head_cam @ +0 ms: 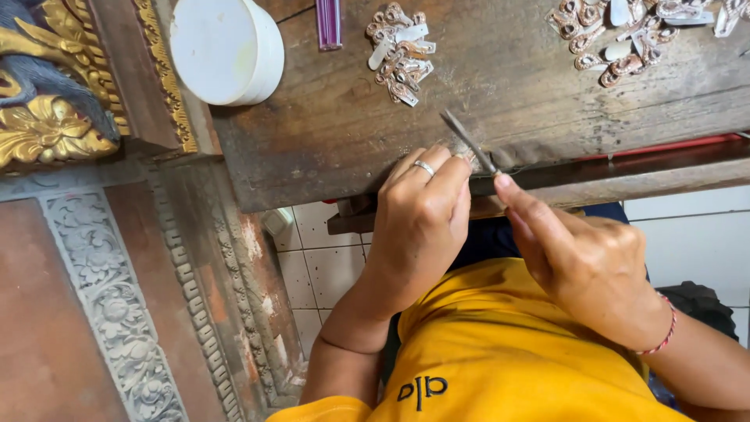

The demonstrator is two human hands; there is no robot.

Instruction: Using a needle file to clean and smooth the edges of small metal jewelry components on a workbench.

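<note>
Pinched between the fingertips of the right hand [582,262], a slim metal file [466,141] was clamped near its lower end, the forefinger lying along its shaft. Its long axis ran diagonally across the near edge of the wooden workbench [500,101], the free tip pointing up and to the left, away from the person and onto the bench top. The left hand [422,215] was closed, fingers curled together, against the same bench edge just left of the file; it pressed a small pale workpiece [466,154] to the wood, only a sliver of which showed beyond the knuckles, so its shape could not be told. A ring [423,166] sat on one finger of that hand. The file's lower portion crossed the workpiece at the bench edge. Farther back on the bench from the file, a cluster of small ornate silver pieces [400,53] lay in a loose heap, and a second, wider heap [633,35] lay toward the far right of the bench. A round white container [226,48] stood at the bench's left corner, with a purple strip [329,23] beside it. Left of the bench stood a gilded carved panel [47,117]. A red thread bracelet [664,336] circled the right wrist.
</note>
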